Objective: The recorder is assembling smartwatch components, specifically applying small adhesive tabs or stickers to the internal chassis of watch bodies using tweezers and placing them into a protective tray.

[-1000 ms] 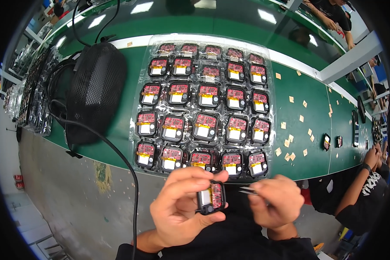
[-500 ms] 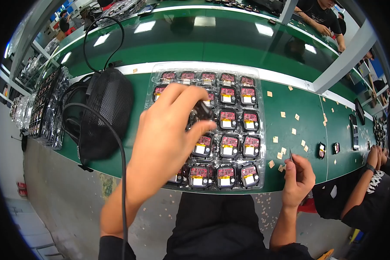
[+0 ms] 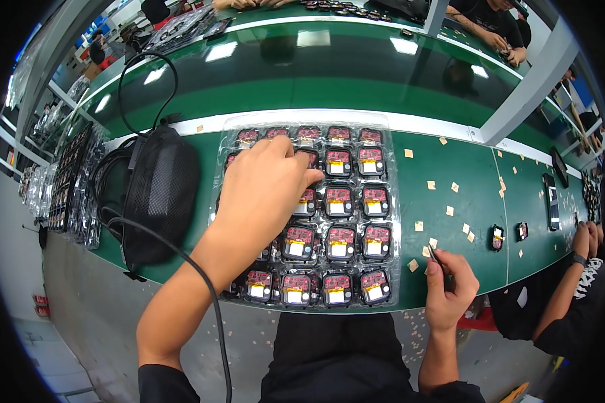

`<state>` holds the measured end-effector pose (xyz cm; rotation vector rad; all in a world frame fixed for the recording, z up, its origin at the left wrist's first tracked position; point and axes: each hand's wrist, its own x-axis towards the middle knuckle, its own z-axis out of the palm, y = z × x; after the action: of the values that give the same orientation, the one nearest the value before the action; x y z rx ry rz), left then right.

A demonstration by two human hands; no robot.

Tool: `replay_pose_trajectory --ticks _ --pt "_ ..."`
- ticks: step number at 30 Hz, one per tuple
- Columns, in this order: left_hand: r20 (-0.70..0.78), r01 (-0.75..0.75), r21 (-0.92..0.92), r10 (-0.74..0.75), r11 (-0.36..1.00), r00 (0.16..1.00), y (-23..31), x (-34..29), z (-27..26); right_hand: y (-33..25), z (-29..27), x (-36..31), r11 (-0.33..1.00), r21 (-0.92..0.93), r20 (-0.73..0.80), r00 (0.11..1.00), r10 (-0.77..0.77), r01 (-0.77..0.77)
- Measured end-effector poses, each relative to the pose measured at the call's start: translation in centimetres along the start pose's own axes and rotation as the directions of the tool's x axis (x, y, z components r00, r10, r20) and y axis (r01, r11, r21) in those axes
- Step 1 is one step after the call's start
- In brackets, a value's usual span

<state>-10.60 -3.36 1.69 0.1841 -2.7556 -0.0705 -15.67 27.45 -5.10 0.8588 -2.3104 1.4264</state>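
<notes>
A clear plastic tray (image 3: 393,221) on the green bench holds rows of black watch-like cases (image 3: 341,243) with red circuit boards, yellow strips and white patches. My left hand (image 3: 259,191) reaches over the tray's upper left half, fingers bent down among the cases. Its fingertips are mostly hidden, and I cannot see what lies between them; the thumb rests beside a case in an upper row. To the right of the tray, my right hand (image 3: 454,289) is closed on dark tweezers (image 3: 433,255), their tip close to small tan squares (image 3: 413,265) on the bench.
A black mesh bag (image 3: 161,195) with a cable (image 3: 208,289) lies left of the tray; the cable crosses my left forearm. Two loose cases (image 3: 496,238) sit at the right, near a co-worker's hands (image 3: 585,238). A grey post (image 3: 534,84) rises behind. Packed trays (image 3: 70,181) stand far left.
My left hand has moved up and left over the tray; the dark case seen in its fingers before is out of sight. My right hand shifted slightly left and down with the tweezers.
</notes>
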Motion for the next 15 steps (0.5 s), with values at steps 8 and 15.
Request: replay_pose_trajectory --ticks 8,15 --pt "0.073 -0.007 -0.086 0.013 0.996 0.997 -0.6 -0.2 -0.4 0.0 0.0 0.1 0.999 -0.034 0.029 0.999 -0.03 0.031" --pt "0.089 0.039 -0.125 -0.028 0.991 0.996 -0.9 0.6 0.1 -0.3 0.1 0.3 0.998 -0.051 0.052 0.998 -0.035 0.037"
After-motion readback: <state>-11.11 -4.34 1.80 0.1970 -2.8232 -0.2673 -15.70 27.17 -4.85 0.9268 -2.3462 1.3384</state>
